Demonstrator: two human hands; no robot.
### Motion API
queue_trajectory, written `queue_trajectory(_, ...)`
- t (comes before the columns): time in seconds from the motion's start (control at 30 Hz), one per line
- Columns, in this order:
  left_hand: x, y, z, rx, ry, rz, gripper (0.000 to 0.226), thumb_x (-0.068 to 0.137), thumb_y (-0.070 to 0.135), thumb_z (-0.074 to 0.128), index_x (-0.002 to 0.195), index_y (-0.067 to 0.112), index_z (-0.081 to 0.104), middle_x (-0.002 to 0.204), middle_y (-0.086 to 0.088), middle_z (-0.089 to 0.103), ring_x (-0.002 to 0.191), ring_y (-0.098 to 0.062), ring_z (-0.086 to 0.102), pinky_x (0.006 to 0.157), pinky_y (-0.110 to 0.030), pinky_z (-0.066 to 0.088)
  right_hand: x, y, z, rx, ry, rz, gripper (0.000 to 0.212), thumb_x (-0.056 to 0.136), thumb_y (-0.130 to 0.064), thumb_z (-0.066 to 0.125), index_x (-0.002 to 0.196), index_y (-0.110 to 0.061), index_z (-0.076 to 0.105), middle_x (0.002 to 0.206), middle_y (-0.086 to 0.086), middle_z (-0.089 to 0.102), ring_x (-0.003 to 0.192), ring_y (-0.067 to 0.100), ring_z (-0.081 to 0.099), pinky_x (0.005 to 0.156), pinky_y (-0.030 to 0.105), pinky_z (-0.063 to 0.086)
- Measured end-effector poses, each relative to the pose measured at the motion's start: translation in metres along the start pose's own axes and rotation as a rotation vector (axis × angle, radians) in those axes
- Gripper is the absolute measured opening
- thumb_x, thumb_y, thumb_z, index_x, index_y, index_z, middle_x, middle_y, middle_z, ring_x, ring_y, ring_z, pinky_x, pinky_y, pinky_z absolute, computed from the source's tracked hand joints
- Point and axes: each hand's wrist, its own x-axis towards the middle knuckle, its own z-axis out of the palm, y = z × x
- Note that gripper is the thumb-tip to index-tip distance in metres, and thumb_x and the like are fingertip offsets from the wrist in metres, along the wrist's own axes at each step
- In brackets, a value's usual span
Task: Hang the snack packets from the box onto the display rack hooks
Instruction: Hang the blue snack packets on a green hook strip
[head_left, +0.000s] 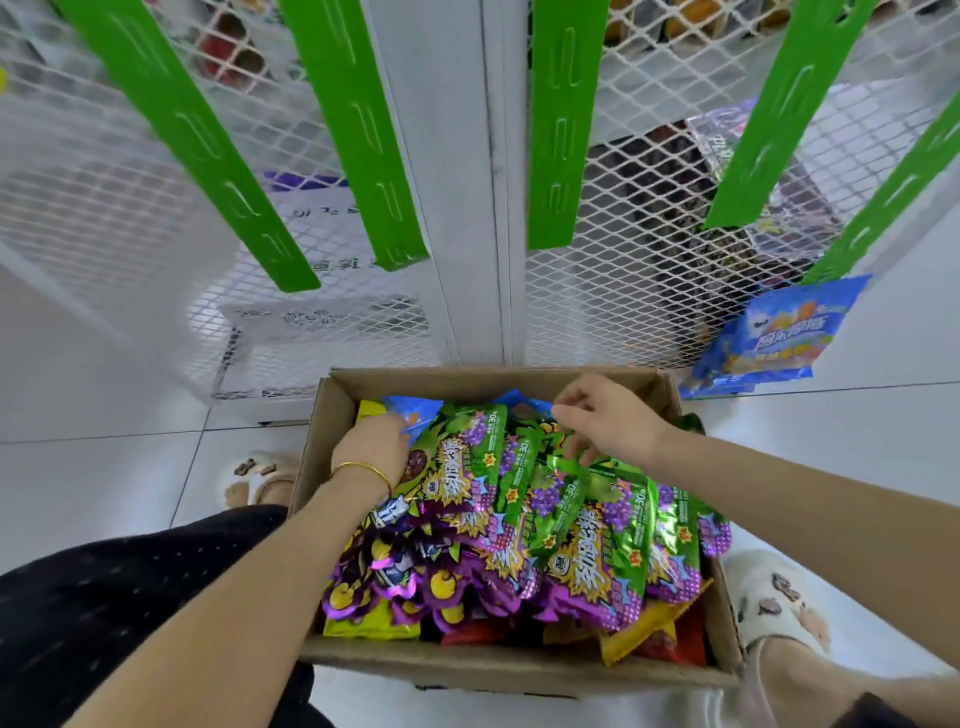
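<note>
Now right hand (608, 415) nearer: curled fingers (574, 447) pinch top of shiny green-purple foil packet (592, 525), long axis toward near edge of brown cardboard box (519, 670) (left hand (371, 449) buried among packets, grip unclear).

The green snack packets (519, 499) in the box (519, 670) show "30%"; the other writing is too blurry to read.

Box (514, 667): I see open brown cardboard on the tiles, at the rack's foot
Packets (592, 551): glossy green-and-purple, overlapping flat inside it; yellow, red, blue ones beneath
Rack (457, 182): white mesh; green strips hanging
</note>
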Motion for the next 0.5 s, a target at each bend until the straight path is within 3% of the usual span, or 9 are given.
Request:
queue_trajectory(0.13,-0.020,0.017,-0.032,-0.129,0.201,0.046,0.025,0.096,0.014,0.041,0.096,-0.002,0.060,0.097,-0.025,0.063,0.093,-0.039,0.058,0.071,-0.038,0.042,-0.009,-0.012,0.000,0.218,-0.049,0.013,0.031,0.095,-0.025,0.051,0.115,-0.002,0.050,0.101,0.016,0.060,0.075,0.020,0.065,0.064,0.030,0.056)
queue_trajectory(0.2,-0.038,0.040,-0.045,-0.142,0.280,0.165,0.024,0.097,0.019,0.041,0.101,0.004,0.060,0.092,-0.021,0.065,0.090,-0.038,0.059,0.070,-0.040,0.044,-0.014,-0.024,0.000,0.435,-0.147,0.031,0.050,0.091,-0.039,0.052,0.124,-0.002,0.046,0.111,0.017,0.062,0.095,0.024,0.065,0.079,0.037,0.057)
queue_trajectory(0.27,-0.055,0.073,-0.052,-0.060,0.320,0.299,0.027,0.098,0.023,0.039,0.115,0.013,0.057,0.096,-0.016,0.066,0.094,-0.036,0.060,0.072,-0.043,0.046,-0.018,-0.036,-0.002,0.608,-0.191,0.037,0.053,0.086,-0.047,0.053,0.120,-0.006,0.050,0.112,0.015,0.063,0.102,0.028,0.063,0.089,0.045,0.053)
queue_trajectory(0.33,-0.067,0.108,-0.051,0.049,0.326,0.386,0.028,0.099,0.024,0.035,0.122,0.020,0.051,0.104,-0.011,0.066,0.099,-0.034,0.061,0.074,-0.042,0.047,-0.027,-0.047,-0.011,0.640,-0.139,0.023,0.031,0.090,-0.038,0.055,0.099,-0.008,0.058,0.089,0.013,0.064,0.083,0.026,0.065,0.090,0.049,0.051)
queue_trajectory(0.4,-0.073,0.138,-0.051,0.117,0.328,0.451,0.028,0.100,0.025,0.033,0.123,0.021,0.048,0.108,-0.009,0.065,0.101,-0.032,0.061,0.073,-0.041,0.047,-0.036,-0.049,-0.028,0.578,-0.017,0.038,0.014,0.093,-0.016,0.054,0.083,-0.007,0.055,0.072,0.013,0.060,0.067,0.026,0.061,0.085,0.051,0.053)
queue_trajectory(0.5,-0.082,0.178,-0.054,0.097,0.284,0.563,0.029,0.100,0.033,0.033,0.120,0.022,0.051,0.110,-0.004,0.063,0.103,-0.028,0.060,0.074,-0.038,0.047,-0.050,-0.034,-0.067,0.498,0.092,0.060,0.020,0.094,-0.001,0.046,0.076,-0.007,0.051,0.070,0.012,0.056,0.061,0.024,0.058,0.065,0.042,0.058)
